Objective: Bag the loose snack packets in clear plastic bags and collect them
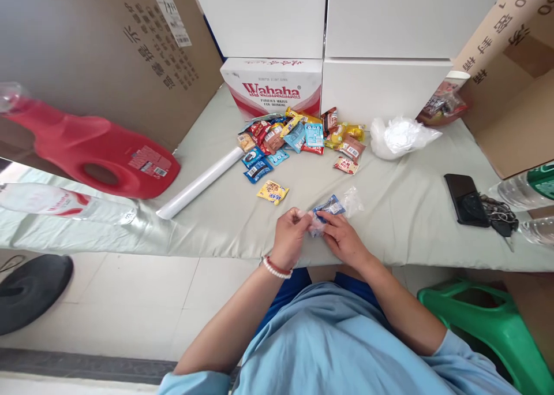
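Both hands pinching a small blue packet [328,209] at the tabletop [402,210] edge.
Left hand [289,237] and right hand [341,237] fingers closed on it; yellow packet [272,192], snack pile [303,135], phone [466,200] nearby.

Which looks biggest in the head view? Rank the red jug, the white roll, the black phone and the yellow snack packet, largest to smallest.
1. red jug, though it lies nearer the camera's edge
2. white roll
3. black phone
4. yellow snack packet
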Motion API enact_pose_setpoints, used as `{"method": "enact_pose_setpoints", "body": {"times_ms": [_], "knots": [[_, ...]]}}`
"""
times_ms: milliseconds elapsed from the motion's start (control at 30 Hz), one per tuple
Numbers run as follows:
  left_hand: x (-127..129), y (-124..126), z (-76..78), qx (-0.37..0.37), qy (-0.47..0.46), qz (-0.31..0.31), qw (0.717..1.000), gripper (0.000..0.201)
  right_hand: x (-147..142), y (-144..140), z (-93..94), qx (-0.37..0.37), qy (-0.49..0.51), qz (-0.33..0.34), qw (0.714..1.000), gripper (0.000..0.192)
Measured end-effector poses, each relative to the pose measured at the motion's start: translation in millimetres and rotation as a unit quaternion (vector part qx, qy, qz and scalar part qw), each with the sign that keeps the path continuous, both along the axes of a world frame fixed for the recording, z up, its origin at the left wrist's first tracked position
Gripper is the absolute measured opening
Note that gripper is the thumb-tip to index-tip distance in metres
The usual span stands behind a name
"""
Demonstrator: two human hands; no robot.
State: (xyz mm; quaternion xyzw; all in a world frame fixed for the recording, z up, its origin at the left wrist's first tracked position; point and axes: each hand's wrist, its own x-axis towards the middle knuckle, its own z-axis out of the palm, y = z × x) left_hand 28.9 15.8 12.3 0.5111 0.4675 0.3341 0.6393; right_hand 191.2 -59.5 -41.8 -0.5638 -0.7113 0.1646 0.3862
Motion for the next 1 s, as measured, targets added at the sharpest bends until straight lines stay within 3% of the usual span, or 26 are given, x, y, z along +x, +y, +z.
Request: {"method": "enact_pose_setpoints", "body": {"times_ms": [67,133,167,267,333,400,467,567,667,833,1000], "knots": [[21,4,-6.3,0.022,-0.015,-0.031,0.999,0.027,4,-3,2.5,-0.015,0.034,0.012,0.999,0.035],[34,2,-10.7,0.134,0.064,-0.100,0.984,0.026,10,-8,5.9,-0.045,0.095,-0.014,0.994,0.031],[38,0,-12.0,0.207,0.121,-0.136,0.961,0.026,14,-10,7.9,-0.058,0.127,-0.055,0.989,0.029],[41,-13,-13.9,0.379,0.281,-0.211,0.856,0.027,30,-13,14.2,-0.034,0.145,-0.251,0.956,0.030],[40,-20,-15.2,0.431,0.354,-0.212,0.803,0.027,42,-12,16.2,0.015,0.078,-0.368,0.926,0.035],[40,-24,-17.8,0.459,0.383,-0.203,0.775,0.026,55,-10,14.6,0.015,-0.005,-0.414,0.910,0.046],[39,-26,-22.2,0.479,0.382,-0.190,0.767,0.027,66,-11,10.8,-0.050,-0.067,-0.391,0.917,0.046],[38,-26,-31.1,0.498,0.353,-0.151,0.778,0.026,73,-15,9.0,-0.123,-0.076,-0.332,0.932,0.030],[33,-27,-40.5,0.516,0.303,-0.106,0.794,0.022,62,-17,20.3,-0.080,-0.025,-0.307,0.948,0.025],[15,-26,-48.0,0.536,0.226,-0.042,0.812,0.018,23,0,47.2,-0.051,-0.040,-0.092,0.994,0.023],[-2,-23,-47.7,0.526,0.234,-0.013,0.818,0.021,4,26,60.6,-0.119,-0.184,-0.133,0.967,0.018]]}}
